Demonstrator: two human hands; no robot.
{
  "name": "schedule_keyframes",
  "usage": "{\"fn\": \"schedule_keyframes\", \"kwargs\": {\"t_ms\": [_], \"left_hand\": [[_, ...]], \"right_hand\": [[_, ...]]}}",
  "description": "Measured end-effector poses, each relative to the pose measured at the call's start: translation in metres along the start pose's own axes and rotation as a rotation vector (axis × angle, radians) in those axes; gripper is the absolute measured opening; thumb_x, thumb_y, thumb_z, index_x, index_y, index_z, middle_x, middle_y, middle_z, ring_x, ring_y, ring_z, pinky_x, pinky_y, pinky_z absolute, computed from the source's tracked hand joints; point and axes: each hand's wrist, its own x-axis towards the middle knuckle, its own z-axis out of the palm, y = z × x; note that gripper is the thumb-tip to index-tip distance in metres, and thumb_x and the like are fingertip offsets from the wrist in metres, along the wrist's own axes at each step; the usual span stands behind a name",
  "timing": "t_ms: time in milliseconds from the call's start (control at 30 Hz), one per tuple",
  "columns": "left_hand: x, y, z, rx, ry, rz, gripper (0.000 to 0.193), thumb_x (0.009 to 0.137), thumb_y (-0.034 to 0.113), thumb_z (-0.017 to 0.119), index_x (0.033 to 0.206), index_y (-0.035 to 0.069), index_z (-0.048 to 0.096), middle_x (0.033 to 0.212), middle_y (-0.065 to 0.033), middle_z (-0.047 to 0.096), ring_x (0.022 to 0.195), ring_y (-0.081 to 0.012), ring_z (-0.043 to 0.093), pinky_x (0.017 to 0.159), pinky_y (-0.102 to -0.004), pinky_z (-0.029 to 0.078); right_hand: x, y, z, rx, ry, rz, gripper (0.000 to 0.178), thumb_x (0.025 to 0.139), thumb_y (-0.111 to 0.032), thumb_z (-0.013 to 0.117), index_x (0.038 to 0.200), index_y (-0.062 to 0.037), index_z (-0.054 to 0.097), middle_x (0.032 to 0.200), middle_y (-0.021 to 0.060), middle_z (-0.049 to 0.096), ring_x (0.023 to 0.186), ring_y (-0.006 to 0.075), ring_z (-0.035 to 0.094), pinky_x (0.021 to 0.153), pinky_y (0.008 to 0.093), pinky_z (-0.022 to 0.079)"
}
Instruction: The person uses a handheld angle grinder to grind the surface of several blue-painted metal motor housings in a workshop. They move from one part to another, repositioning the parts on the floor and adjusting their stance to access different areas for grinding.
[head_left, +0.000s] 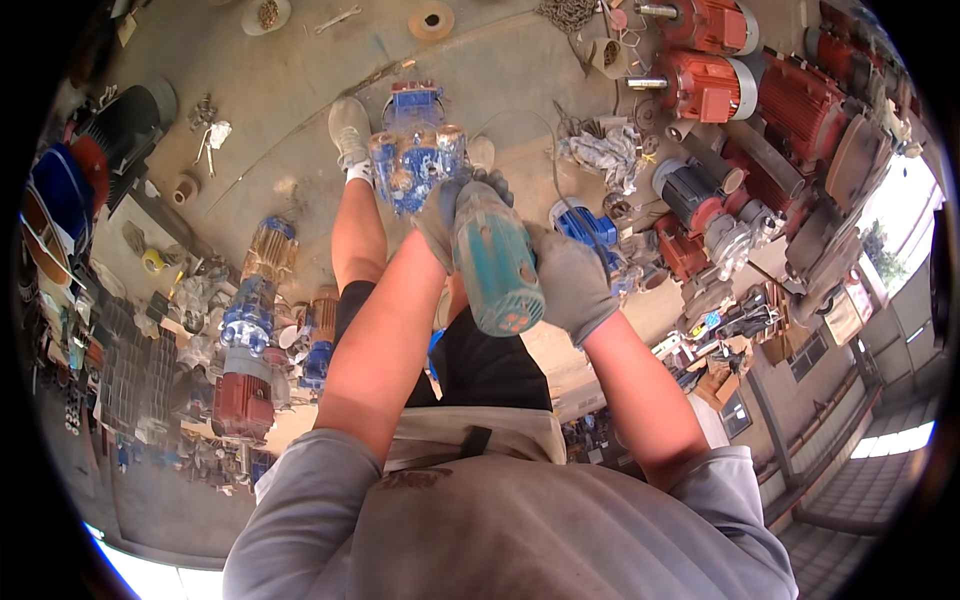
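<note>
Both my hands wear grey work gloves and hold a teal electric power tool [495, 262] with a vented rear end and a darker nose. My left hand [436, 220] is closed around its front part, fingers over the nose. On the right side of the body my right hand [575, 285] grips it; its fingers are partly hidden behind the tool. Just beyond the nose, a worn blue cast-metal machine unit [415, 160] stands on the floor between my feet. The tool's tip is hidden, so I cannot tell whether it touches the unit.
Red motors [705, 88] line the right side, with a dark blue motor [690, 195] and a small blue motor [583, 222] nearer. Crumpled rags [605, 155] lie beside a cable. On the left stand a blue-and-red motor unit [245, 390] and clutter. A wrench [338, 18] lies far ahead.
</note>
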Motion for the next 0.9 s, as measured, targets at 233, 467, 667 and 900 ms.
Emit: {"fn": "schedule_keyframes", "kwargs": {"t_ms": [233, 467, 667, 900], "left_hand": [[0.001, -0.019, 0.023, 0.363, 0.368, 0.022, 0.035, 0.112, 0.032, 0.042, 0.118, 0.000, 0.056, 0.097, -0.0207, 0.069, 0.090, -0.0360, 0.071, 0.082, -0.0501, 0.063], [-0.044, -0.013, -0.003, 0.028, -0.275, 0.146, 0.026, 0.109, 0.029, 0.057, 0.099, 0.007, 0.063, 0.089, -0.0110, 0.067, 0.082, -0.0289, 0.067, 0.084, -0.0476, 0.059], [-0.090, -0.033, -0.063, -0.078, -0.092, 0.154, 0.036, 0.110, 0.042, 0.054, 0.100, 0.010, 0.066, 0.094, -0.0111, 0.070, 0.088, -0.0313, 0.068, 0.090, -0.0497, 0.058], [-0.100, 0.001, -0.113, -0.055, -0.024, 0.217, 0.032, 0.111, 0.041, 0.052, 0.104, 0.011, 0.063, 0.094, -0.0083, 0.067, 0.091, -0.0361, 0.069, 0.082, -0.0585, 0.059]], "right_hand": [[-0.033, 0.039, 0.063, 0.347, 0.147, -0.061, 0.053, 0.089, -0.037, 0.076, 0.130, -0.0049, 0.065, 0.118, 0.0231, 0.074, 0.106, 0.0439, 0.071, 0.089, 0.0472, 0.057], [-0.043, -0.062, -0.001, -0.149, 0.062, -0.120, 0.051, 0.086, -0.023, 0.074, 0.131, -0.0020, 0.061, 0.106, 0.0227, 0.071, 0.093, 0.0436, 0.071, 0.077, 0.0509, 0.056], [-0.065, -0.009, 0.056, -0.024, 0.022, -0.225, 0.058, 0.082, -0.015, 0.068, 0.138, -0.0032, 0.059, 0.107, 0.0221, 0.070, 0.095, 0.0439, 0.070, 0.083, 0.0513, 0.056], [-0.041, -0.018, 0.108, -0.069, -0.060, -0.261, 0.056, 0.084, -0.015, 0.067, 0.139, -0.0032, 0.057, 0.106, 0.0222, 0.069, 0.093, 0.0437, 0.070, 0.083, 0.0509, 0.055]]}}
